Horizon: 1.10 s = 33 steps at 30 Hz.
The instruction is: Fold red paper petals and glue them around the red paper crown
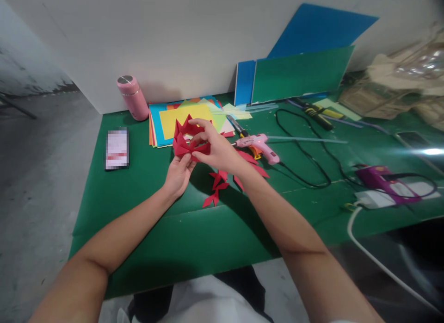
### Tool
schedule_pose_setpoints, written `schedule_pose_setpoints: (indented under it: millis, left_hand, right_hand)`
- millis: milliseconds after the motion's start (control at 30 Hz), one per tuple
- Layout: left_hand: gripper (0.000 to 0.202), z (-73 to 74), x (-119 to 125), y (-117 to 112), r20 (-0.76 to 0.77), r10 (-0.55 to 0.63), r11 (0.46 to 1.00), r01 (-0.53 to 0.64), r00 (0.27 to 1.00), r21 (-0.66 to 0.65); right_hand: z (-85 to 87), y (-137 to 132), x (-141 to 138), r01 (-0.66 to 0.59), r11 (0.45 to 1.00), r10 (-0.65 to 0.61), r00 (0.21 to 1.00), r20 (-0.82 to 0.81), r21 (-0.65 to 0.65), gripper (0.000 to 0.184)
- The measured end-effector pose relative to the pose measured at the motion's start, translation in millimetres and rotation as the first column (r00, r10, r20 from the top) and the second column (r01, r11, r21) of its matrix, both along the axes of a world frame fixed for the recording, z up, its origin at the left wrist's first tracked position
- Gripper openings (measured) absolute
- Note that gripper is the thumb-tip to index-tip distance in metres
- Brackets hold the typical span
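A ring of folded red paper with pointed tips, like a paper crown [181, 143], is held up above the table between both hands. My left hand [179, 176] pinches its lower near edge from below. From the right, my right hand [217, 149] curves over the ring, thumb at the near side and fingers reaching to the inside and top. Its far right part is hidden behind that hand. Several loose folded red paper pieces [215, 189] lie on the table under my right forearm. A pink glue gun [258, 145] rests just right of my right hand.
Coloured paper sheets [166, 124], a pink bottle [133, 101] and a phone [117, 149] are on the green table [135, 207]. A utility knife [237, 125], glue sticks, a screwdriver [317, 114], a black cord and a purple power adapter [385, 184] lie rightward. Boards [301, 75] lean behind.
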<state>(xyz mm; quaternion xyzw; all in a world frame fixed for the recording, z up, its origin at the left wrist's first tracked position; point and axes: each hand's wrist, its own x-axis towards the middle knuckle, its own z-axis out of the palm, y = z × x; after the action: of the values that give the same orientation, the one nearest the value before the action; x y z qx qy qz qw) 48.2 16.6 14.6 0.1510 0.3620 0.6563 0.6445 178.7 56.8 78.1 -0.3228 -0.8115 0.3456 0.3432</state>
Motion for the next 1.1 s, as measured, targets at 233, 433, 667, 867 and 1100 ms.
schedule_pose_setpoints:
  millis: [233, 433, 667, 867, 1100]
  left_hand:
    - [0.015, -1.8, -0.2, -0.6, -0.016, 0.005, 1.0, -0.005, 1.0, 0.011]
    - [0.015, -2.0, -1.3, -0.2, -0.024, 0.006, 1.0, -0.006, 1.0, 0.008]
    - [0.012, 0.1, -0.4, -0.5, -0.011, 0.025, 1.0, -0.025, 1.0, -0.007]
    - [0.012, 0.3, -0.9, -1.1, 0.001, 0.01, 1.0, -0.01, 1.0, -0.001]
    - [0.01, -0.8, -0.8, -0.7, 0.011, 0.009, 1.0, -0.009, 1.0, 0.003]
  right_hand:
    - [-1.9, -0.7, -1.5, 0.041, 0.999, -0.042, 0.999, 0.027, 0.017, 0.069]
    - [-3.8, -1.0, -3.6, 0.074, 0.997, -0.074, 0.997, -0.002, 0.037, 0.069]
    - [-6.1, -0.5, -3.1, 0.076, 0.997, -0.076, 0.997, -0.017, -0.009, 0.073]
    - [-6.0, 0.1, -2.8, 0.071, 0.997, -0.072, 0.997, -0.03, -0.017, 0.072]
    - [-5.8, -0.6, -4.2, 0.058, 0.998, -0.058, 0.998, -0.013, -0.001, 0.072]
